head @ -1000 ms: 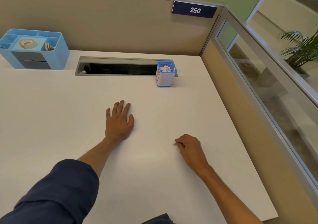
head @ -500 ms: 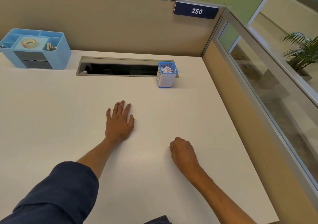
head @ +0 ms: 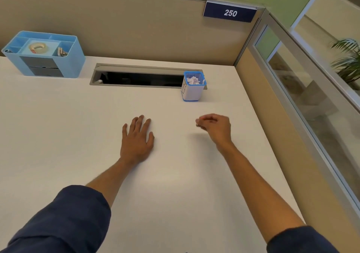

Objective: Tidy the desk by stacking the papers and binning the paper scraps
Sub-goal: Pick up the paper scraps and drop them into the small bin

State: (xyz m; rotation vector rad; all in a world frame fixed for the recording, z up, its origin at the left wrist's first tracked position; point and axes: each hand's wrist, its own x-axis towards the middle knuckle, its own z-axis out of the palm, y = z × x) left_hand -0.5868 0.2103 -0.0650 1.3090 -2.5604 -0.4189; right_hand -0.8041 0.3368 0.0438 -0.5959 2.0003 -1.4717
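Lifted off the near worktop since a second ago, the right hand now pinches a tiny white paper scrap, headed, I judge, for the small blue bin farther back. Left hand lies flat, fingers straight. Far left, an organiser stands against the beige partition.

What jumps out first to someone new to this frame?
Two bare forearms over the white desk: the left hand lies flat mid-desk, and the right hand is raised with something small and white pinched at its fingertips. Behind it stands the small blue-rimmed bin holding crumpled white paper scraps.
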